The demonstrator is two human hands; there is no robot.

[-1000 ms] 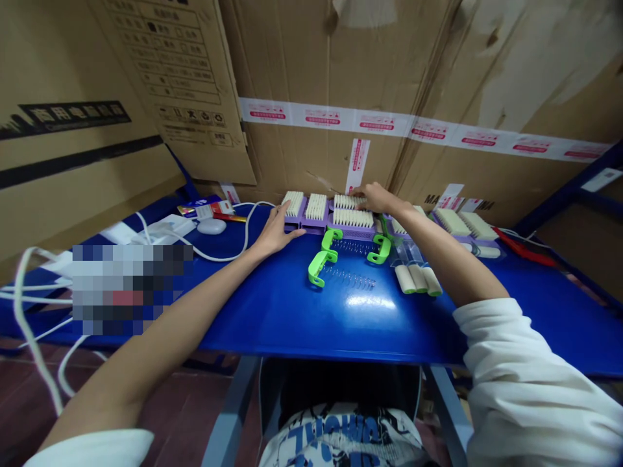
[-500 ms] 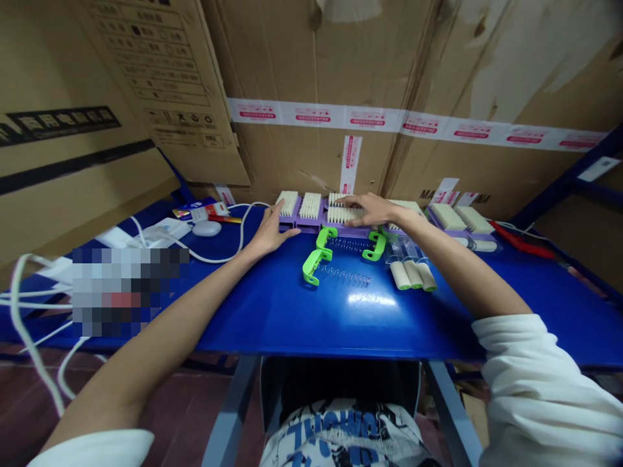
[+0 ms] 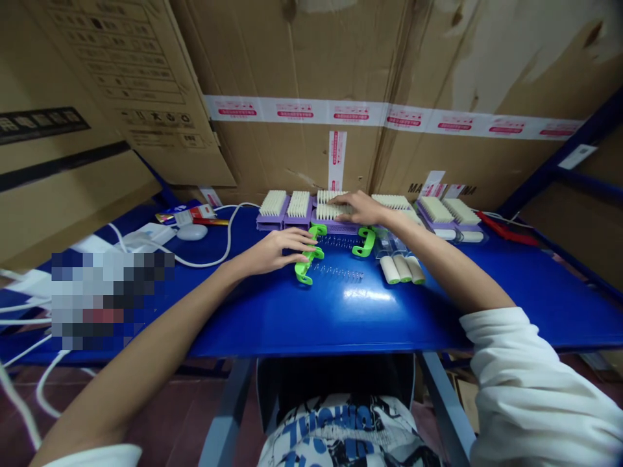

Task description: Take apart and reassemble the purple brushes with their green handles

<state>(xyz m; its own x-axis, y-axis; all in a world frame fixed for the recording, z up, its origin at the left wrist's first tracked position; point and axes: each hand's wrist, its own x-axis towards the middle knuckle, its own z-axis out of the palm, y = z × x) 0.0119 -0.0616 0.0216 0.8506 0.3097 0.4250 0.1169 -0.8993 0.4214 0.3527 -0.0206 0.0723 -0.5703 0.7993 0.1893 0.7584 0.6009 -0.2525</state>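
Green handles point(image 3: 302, 269) are laid on the blue worktop point(image 3: 272, 318), mid-left, the front one being partly covered by the left hand point(image 3: 272, 251). Its fingers are seen outstretched, slightly parted; whether that handle is touched cannot be told. Beside it, to the right, a thin metal front spring point(image 3: 338, 272) is laid flat. Three cream rolls point(image 3: 402, 268) with green ends are set farther right, next to clear plastic point(image 3: 390, 243). Behind the front spring, a second spring point(image 3: 341, 243) is placed between the two other handles. Farther back, purple trays point(image 3: 335, 227) are lined up, filled with ridged cream pieces point(image 3: 324, 211). The right hand point(image 3: 364, 209) is held over the middle tray, fingers spread across the pieces. A white mouse point(image 3: 191, 232) is left far off to the left. Cardboard point(image 3: 287, 152), crossed by printed tape point(image 3: 335, 111), is stood behind.
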